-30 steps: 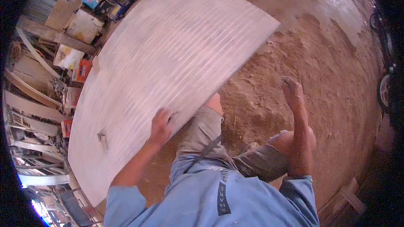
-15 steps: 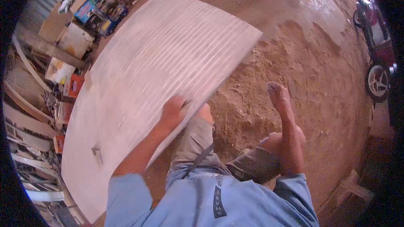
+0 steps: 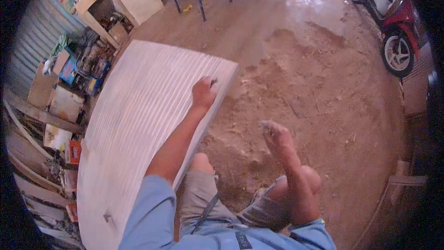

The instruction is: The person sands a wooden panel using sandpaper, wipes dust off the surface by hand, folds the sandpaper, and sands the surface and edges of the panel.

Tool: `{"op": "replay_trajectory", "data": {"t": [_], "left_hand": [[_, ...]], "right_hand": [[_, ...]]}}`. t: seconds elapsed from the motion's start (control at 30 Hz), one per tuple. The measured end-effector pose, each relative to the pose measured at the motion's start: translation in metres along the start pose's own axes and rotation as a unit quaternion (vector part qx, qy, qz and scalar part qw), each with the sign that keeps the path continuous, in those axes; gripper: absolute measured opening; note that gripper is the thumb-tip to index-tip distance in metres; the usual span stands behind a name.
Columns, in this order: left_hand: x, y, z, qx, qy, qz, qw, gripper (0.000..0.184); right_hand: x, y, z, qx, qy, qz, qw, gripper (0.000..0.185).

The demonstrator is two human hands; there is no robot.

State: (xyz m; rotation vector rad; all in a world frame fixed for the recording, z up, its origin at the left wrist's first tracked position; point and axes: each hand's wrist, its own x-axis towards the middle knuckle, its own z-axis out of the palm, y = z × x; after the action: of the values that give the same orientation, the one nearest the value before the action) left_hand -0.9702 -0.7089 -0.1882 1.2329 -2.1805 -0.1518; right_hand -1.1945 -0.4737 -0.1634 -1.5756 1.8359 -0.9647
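- The pale ribbed panel (image 3: pixel 138 106) lies face up at the person's left, its long edge running just past the left knee (image 3: pixel 201 163); what bears it underneath I cannot see from here.
- The left hand (image 3: pixel 203 93) is down on the ribs near the far corner, fingers curled, with a small dark bit showing by them; whether it is clamped on something I cannot tell.
- The right hand (image 3: pixel 277 138) hangs over the dirt floor (image 3: pixel 296 97), apart from the panel, fingers bent inward; something greyish shows at the tips, but whether that is a held thing or dust I cannot make out.
- By its breadth and the thickness along that edge, I'd judge the panel stiff and fairly heavy, awkward for one person to lift alone.
- The ribs should give fingers some bite crosswise, yet a palm would likely slide easily along them; if the pale bloom is dust, it would be slicker.
- I'd take hold by the two long edges, hands spread wide, and guard the corners, which look likeliest to chip.
- The small dark fitting (image 3: pixel 109 218) near the close end seems a poor handle for that weight.
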Motion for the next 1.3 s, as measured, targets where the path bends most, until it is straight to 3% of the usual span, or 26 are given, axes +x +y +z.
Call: {"op": "replay_trajectory", "data": {"t": [0.07,0.13,0.2,0.27,0.33,0.4,0.47,0.57,0.67,0.77,0.83,0.97,1.03,1.07,1.13,1.2,1.3], "left_hand": [[0.06,0.009,0.034,0.057,-0.006,-0.02,0.998,0.017],[0.094,0.009,0.057,0.033,0.021,-0.014,0.999,0.017],[0.104,0.009,0.056,0.022,0.043,-0.014,0.999,0.017],[0.079,0.009,0.033,-0.01,-0.03,-0.047,0.998,0.019],[0.021,-0.009,0.003,0.018,-0.046,-0.005,0.999,0.02],[-0.032,0.007,-0.051,0.0,-0.115,-0.072,0.991,0.021],[-0.054,0.03,-0.083,-0.006,-0.106,-0.09,0.99,0.02],[-0.005,-0.003,-0.013,0.011,-0.041,-0.03,0.999,0.021],[0.087,-0.004,0.057,0.012,-0.014,-0.059,0.998,0.02],[0.11,0.01,0.059,-0.003,-0.01,-0.073,0.997,0.02],[0.092,0.005,0.052,0.004,-0.017,-0.064,0.998,0.021],[0.02,0.004,-0.001,-0.008,-0.081,-0.098,0.992,0.024],[0.015,0.009,-0.009,-0.035,-0.027,-0.046,0.998,0.025],[0.028,0.016,-0.001,-0.026,-0.033,-0.097,0.994,0.024],[0.073,-0.004,0.045,-0.007,-0.019,-0.045,0.999,0.022],[0.109,0.006,0.071,0.039,-0.001,-0.084,0.996,0.022],[0.097,0.007,0.052,0.05,-0.041,-0.095,0.993,0.022]], "right_hand": [[0.002,0.008,-0.003,0.033,0.028,-0.017,0.999,0.026],[0.006,0.016,-0.008,0.036,-0.003,0.05,0.998,0.029],[0.009,0.016,-0.015,0.028,-0.004,0.041,0.999,0.029],[0.011,0.012,-0.017,0.03,-0.011,0.037,0.999,0.028],[0.009,0.011,-0.019,-0.003,0.034,-0.016,0.999,0.026],[0.006,0.0,-0.025,0.046,0.032,-0.019,0.998,0.026],[0.003,-0.008,-0.02,0.092,0.04,-0.023,0.995,0.027],[-0.004,-0.004,-0.015,0.041,-0.004,0.002,0.999,0.027],[0.001,0.015,-0.012,0.024,0.02,-0.036,0.999,0.028],[0.004,0.02,-0.017,-0.058,0.028,0.0,0.998,0.028],[0.002,0.034,-0.014,0.015,0.007,-0.008,1.0,0.03],[-0.002,0.012,-0.019,0.024,0.02,0.022,0.999,0.028],[-0.003,-0.001,-0.023,0.027,-0.008,0.002,1.0,0.028],[-0.002,-0.006,-0.023,0.025,-0.008,0.003,1.0,0.028],[0.0,-0.014,-0.026,0.021,-0.048,0.047,0.998,0.034],[0.004,0.004,-0.018,0.011,-0.031,0.017,0.999,0.034],[0.003,0.015,-0.019,0.007,-0.026,0.0,1.0,0.035]]}}
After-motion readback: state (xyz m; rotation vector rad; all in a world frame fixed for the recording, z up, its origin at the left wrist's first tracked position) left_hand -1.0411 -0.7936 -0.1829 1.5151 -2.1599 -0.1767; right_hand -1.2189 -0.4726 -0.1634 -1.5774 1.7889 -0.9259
